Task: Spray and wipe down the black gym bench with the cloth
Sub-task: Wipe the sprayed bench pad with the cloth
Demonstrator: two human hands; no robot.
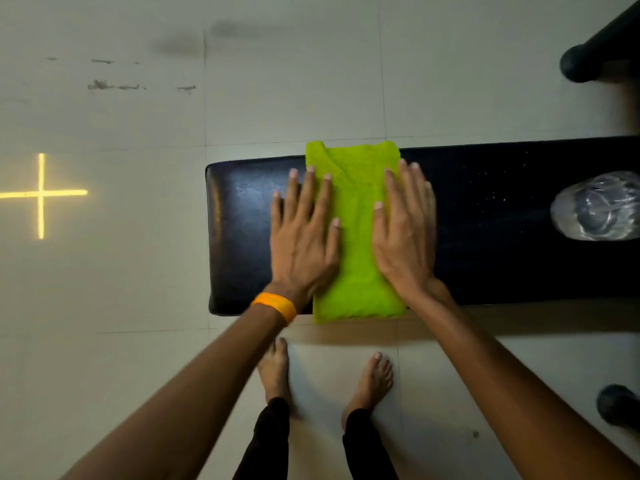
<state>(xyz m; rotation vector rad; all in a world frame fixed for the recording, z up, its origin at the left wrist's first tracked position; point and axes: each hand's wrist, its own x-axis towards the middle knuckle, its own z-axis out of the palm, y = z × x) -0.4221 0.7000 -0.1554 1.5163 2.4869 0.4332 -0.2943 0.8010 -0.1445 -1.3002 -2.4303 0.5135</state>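
Note:
A black padded gym bench (485, 237) runs from the middle of the view to the right edge. A folded lime-green cloth (355, 220) lies across its width, reaching both long edges. My left hand (303, 237), with an orange wristband, presses flat on the cloth's left side, its outer fingers on the bare bench. My right hand (405, 230) lies flat on the cloth's right side, fingers spread. A clear plastic bottle (599, 206) lies on the bench at the far right. Small droplets speckle the bench between my right hand and the bottle.
Pale floor tiles surround the bench. My bare feet (325, 375) stand just in front of its near edge. A lit yellow cross (41, 194) glows on the floor at left. Dark equipment parts sit at the top right (595, 53) and lower right (620, 405).

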